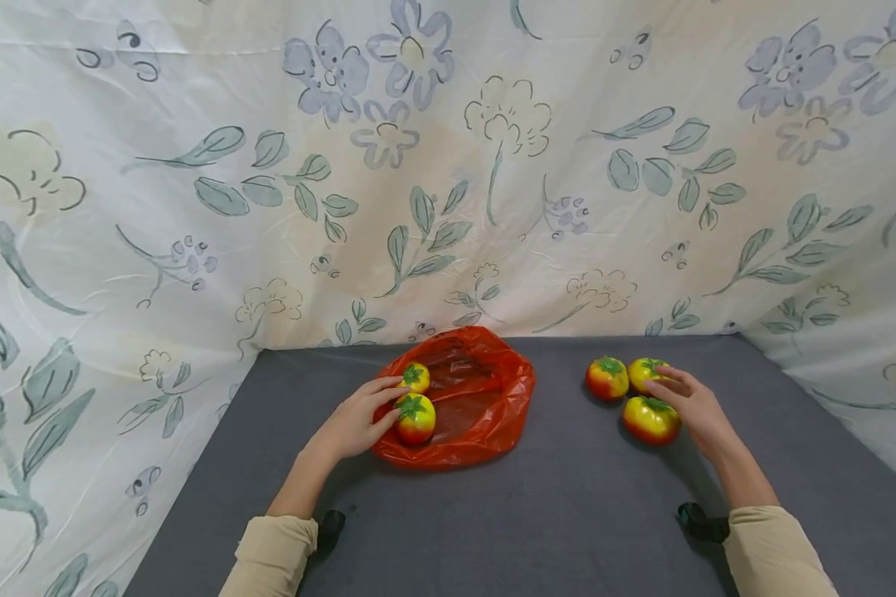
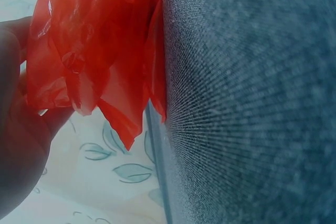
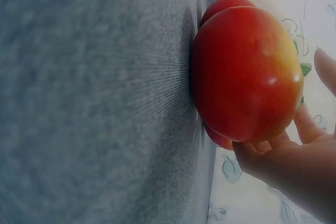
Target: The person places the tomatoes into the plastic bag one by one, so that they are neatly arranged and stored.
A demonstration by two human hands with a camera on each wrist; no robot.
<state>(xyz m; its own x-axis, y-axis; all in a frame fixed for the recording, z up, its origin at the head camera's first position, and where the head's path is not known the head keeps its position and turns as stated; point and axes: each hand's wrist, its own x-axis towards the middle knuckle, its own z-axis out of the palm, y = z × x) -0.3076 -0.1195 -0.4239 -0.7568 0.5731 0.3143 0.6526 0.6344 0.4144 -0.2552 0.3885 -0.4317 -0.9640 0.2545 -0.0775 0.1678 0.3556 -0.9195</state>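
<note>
Two red-and-yellow fruits with green leafy tops, a far one (image 1: 416, 377) and a near one (image 1: 416, 421), sit at the left side of an opened red plastic bag (image 1: 504, 435). Over the bag's left rim reaches my left hand (image 1: 349, 423), fingers fairly straight, tips against the fruits. The bag's folds (image 2: 100, 45) hide those fingertips in the left wrist view. On the right, my right hand (image 1: 690, 406) hangs over a cluster of similar fruits: a near one (image 1: 651, 421), a left one (image 1: 606, 379) and a partly covered far one (image 1: 642, 373). Its thumb (image 3: 326, 69) stands apart from the near fruit.
A dark grey tabletop (image 1: 560, 514) lies under everything. A floral cloth (image 1: 448, 199) hangs behind it and along both sides. Dark wrist devices, one left (image 1: 331, 529) and one right (image 1: 702, 524), sit by the cuffs.
</note>
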